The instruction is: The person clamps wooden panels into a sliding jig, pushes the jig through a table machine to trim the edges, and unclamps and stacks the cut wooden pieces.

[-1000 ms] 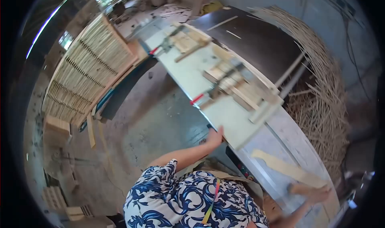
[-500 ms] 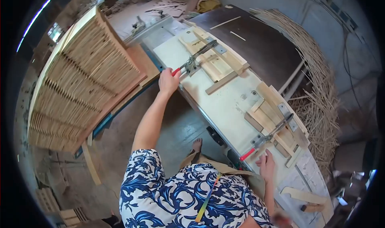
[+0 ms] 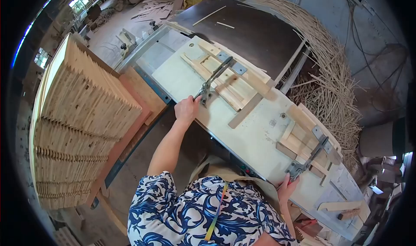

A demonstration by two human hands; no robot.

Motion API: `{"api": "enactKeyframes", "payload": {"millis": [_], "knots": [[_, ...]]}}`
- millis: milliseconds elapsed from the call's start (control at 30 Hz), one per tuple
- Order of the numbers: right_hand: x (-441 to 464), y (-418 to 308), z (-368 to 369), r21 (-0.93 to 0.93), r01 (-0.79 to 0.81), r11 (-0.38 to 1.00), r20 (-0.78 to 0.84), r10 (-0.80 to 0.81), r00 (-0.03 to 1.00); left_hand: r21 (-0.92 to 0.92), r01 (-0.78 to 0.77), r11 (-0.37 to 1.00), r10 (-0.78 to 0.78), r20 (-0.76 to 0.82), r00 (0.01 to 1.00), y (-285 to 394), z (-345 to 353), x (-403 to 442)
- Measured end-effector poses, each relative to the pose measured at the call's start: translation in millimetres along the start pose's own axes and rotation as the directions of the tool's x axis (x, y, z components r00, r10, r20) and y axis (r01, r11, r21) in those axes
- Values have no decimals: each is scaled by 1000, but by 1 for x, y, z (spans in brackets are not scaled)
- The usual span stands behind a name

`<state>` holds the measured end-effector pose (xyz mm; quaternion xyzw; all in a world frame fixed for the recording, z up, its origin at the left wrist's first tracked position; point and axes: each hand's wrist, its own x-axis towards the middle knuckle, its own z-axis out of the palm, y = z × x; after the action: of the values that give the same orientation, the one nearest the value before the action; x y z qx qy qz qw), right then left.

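Observation:
My left hand [image 3: 186, 109] is wrapped round the handle of the far toggle clamp [image 3: 205, 89], whose bar lies over light wooden strips [image 3: 229, 85] in a jig on the pale board [image 3: 242, 135]. The clamp's red grip is mostly hidden in that hand. My right hand [image 3: 287, 188] closes on the handle of the near toggle clamp [image 3: 303, 164]. That clamp's bar reaches over the second set of wooden pieces [image 3: 299, 142], near the board's right end.
A tall stack of cut wooden pieces [image 3: 82, 133] stands at the left. Behind the board are a dark panel [image 3: 247, 27] and a heap of thin offcuts [image 3: 331, 85]. A loose pale strip [image 3: 340, 206] and a small brown block [image 3: 349, 214] lie at the lower right.
My right hand has moved onto the near clamp's handle, which showed red and free before. My left hand stays on the far clamp's handle. The view has shifted.

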<state>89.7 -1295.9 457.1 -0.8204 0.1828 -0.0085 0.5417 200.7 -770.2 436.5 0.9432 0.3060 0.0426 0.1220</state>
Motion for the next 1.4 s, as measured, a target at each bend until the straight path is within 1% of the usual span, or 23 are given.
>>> {"api": "enactKeyframes", "payload": {"millis": [100, 200, 333, 367, 433, 467, 567, 633, 667, 700, 733, 800, 833, 867, 900, 1000, 1033, 1100, 1133, 1167, 1267, 1367, 1400], "knots": [[7, 23, 9, -14, 66, 998, -9, -67, 998, 42, 14, 999, -14, 0, 1000, -7, 1, 4], [9, 28, 9, 1, 77, 997, -37, -77, 996, 7, -54, 998, 55, -184, 981, -17, 7, 5], [0, 7, 14, 15, -5, 1000, -74, 6, 997, -25, -70, 997, 64, -198, 978, -14, 2, 6], [2, 2, 15, -63, 69, 996, -83, -74, 994, -25, -108, 994, 101, -186, 977, -12, -2, 8], [2, 4, 11, -249, 220, 943, -102, -251, 962, -87, -5, 996, 2, -41, 999, -13, -9, 8], [1, 9, 8, -358, 290, 888, -117, -351, 929, -148, -37, 988, 33, -33, 999, -18, -8, 8], [-28, 23, -8, -524, 154, 838, -179, -286, 941, -402, 14, 916, 98, 257, 961, -44, -4, 23], [-50, 9, -6, -483, 122, 867, -200, -245, 949, -494, 362, 790, -37, 550, 834, -36, -42, 18], [-53, 10, -14, -432, 76, 898, -219, -186, 958, -580, 511, 635, -22, 647, 762, -27, -71, 12], [-58, 6, -14, -378, 25, 925, -234, -122, 964, -566, 577, 589, -56, 683, 728, -7, -113, 7], [-58, -7, -19, -410, 77, 909, -258, -196, 946, -565, 512, 647, -4, 669, 743, -8, -114, 4], [-63, -52, -34, -389, 50, 920, -246, -156, 957, -558, 430, 710, 63, 657, 751, -18, -122, 6], [-63, -64, -37, -371, 29, 928, -232, -123, 965, -587, 516, 625, 68, 699, 712, -22, -129, 7], [-61, -60, -40, -351, 105, 930, -271, -209, 940, -613, 598, 517, 81, 730, 678, -19, -135, 12], [-53, -60, -44, -355, 116, 927, -271, -222, 937, -622, 597, 507, 87, 726, 682, -13, -142, 14], [-47, -84, -55, -428, 20, 904, -325, -174, 930, -722, 682, 116, 110, 692, 714, -9, -155, 14], [-35, -83, -61, -432, -54, 900, -365, -120, 923, -717, 688, 114, 97, 697, 710, -2, -161, 15], [-15, -136, -61, -410, -83, 908, -414, -105, 904, -831, 554, -47, 250, 527, 812, 24, -175, 15], [-7, -138, -82, -463, -19, 886, -395, -187, 899, -831, 552, -65, 240, 524, 817, 20, -172, 17], [6, -145, -99, -514, 58, 856, -364, -279, 889, -843, 537, -31, 349, 494, 797, 12, -169, 18], [25, -288, -76, -715, 250, 653, -205, -537, 818, -835, 550, 3, 484, 482, 730, -19, -155, 18], [92, -377, 7, -671, 565, 479, 163, -649, 743, -770, 637, -44, 412, 567, 713, -46, -113, 13], [123, -391, 44, -631, 645, 431, 347, -586, 732, -801, 593, 84, 373, 577, 727, -47, -107, 9]]}}
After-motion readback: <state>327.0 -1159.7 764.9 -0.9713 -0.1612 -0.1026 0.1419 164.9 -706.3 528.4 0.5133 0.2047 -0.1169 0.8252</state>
